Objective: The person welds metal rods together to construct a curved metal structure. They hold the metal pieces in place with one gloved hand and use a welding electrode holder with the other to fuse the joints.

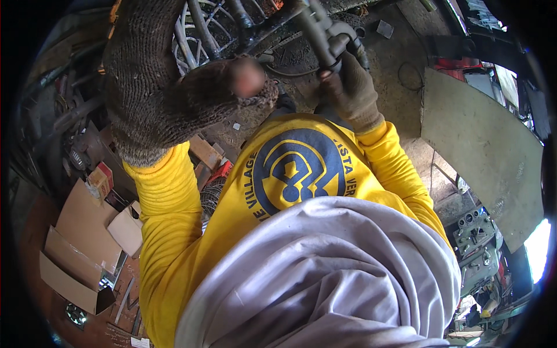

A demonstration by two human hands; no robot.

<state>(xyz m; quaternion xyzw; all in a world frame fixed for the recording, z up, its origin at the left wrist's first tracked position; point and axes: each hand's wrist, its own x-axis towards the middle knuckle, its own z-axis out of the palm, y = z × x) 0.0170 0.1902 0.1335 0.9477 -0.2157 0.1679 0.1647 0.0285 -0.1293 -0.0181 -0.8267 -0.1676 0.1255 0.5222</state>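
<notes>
Right hand (355, 95), gloved, wrapped around the lower end of a grey cylindrical metal tool (315, 37), which sits at the upper centre of the view, tilted, beside curved metal bars (203, 29). Left hand (148, 87), in a brown knit glove, raised at upper left in front of the bars, thumb pointing toward the tool but apart from it; fingers run toward the top edge, so cannot tell whether they grasp anything. Pale flat panel (481, 156) leans at right, open cardboard box (67, 281) at lower left
</notes>
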